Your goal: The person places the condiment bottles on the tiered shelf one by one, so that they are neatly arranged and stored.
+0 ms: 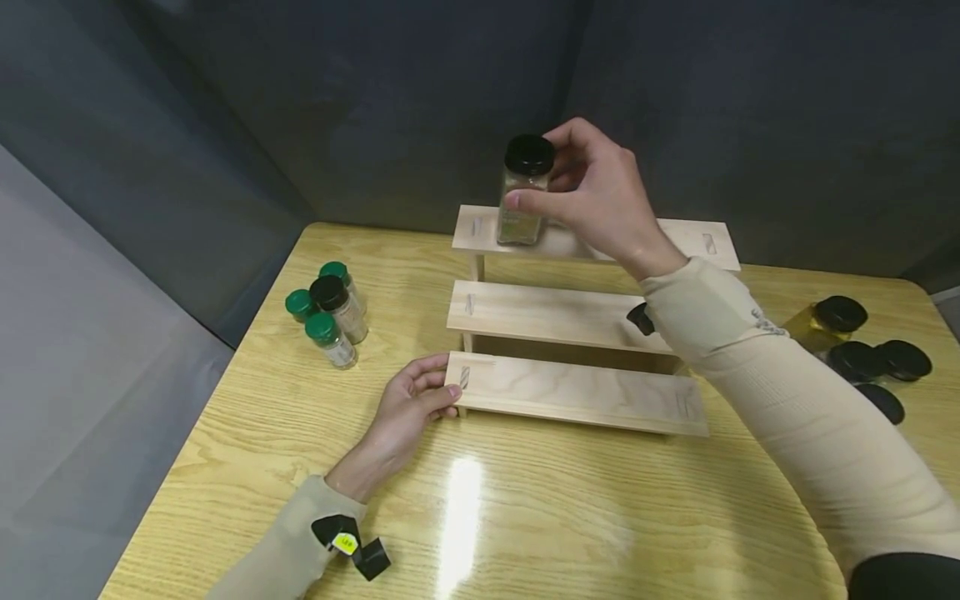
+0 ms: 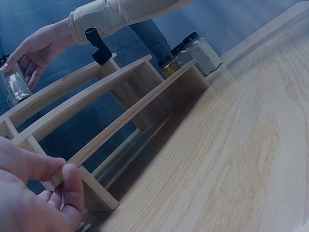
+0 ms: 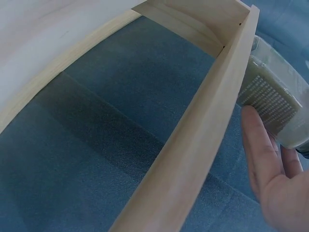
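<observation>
Right hand [image 1: 602, 196]: pinched jar [image 1: 525, 177], upper centre; risked toppling it by tilted release.
Left hand [image 1: 412, 398]: gripped rack [image 1: 555, 312], lower centre; risked skewing it by tugging.

Across the top of the head view we see a dark grey backdrop [image 1: 420, 108], with a vertical crease near the upper middle; in both wrist views it looks blue. Along the left edge lies a paler grey area [image 1: 90, 375], and we cannot tell whether it is floor or cloth. Below the backdrop we find a yellowish wooden surface [image 1: 570, 508] with visible grain and rounded far corners. A bright white reflection [image 1: 460, 525] streaks it at bottom centre.
</observation>
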Demonstrator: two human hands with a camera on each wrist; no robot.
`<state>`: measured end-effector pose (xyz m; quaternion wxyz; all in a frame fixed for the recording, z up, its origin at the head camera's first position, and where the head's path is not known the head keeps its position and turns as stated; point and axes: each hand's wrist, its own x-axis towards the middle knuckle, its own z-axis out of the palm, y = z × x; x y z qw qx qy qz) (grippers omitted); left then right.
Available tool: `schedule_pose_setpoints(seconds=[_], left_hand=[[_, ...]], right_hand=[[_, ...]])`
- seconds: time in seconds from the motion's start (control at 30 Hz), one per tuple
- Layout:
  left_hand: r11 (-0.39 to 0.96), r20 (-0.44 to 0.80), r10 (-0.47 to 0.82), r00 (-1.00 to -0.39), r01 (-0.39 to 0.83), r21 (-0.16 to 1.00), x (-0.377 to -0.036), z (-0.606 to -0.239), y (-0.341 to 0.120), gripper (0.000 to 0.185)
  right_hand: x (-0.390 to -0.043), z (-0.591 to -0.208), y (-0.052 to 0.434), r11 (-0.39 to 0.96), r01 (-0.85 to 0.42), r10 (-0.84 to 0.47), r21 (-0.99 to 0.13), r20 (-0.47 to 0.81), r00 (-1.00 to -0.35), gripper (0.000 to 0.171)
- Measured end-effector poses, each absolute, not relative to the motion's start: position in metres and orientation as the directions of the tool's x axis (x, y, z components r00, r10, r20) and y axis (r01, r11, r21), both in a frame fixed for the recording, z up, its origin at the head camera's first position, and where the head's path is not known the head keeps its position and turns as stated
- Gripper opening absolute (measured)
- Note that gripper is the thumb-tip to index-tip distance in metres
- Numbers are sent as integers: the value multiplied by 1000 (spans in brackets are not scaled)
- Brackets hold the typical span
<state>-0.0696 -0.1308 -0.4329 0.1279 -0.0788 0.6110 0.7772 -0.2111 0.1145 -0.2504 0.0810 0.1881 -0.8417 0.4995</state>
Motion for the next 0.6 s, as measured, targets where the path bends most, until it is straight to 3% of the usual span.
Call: schedule_pose_setpoints(seconds=[0.6], left_hand=[[-222,-278,109,-954,-296,929,-68,-433,-132,55]], right_hand=[[-211,-253,110,449,-402,-253,-798,318,-914,57]])
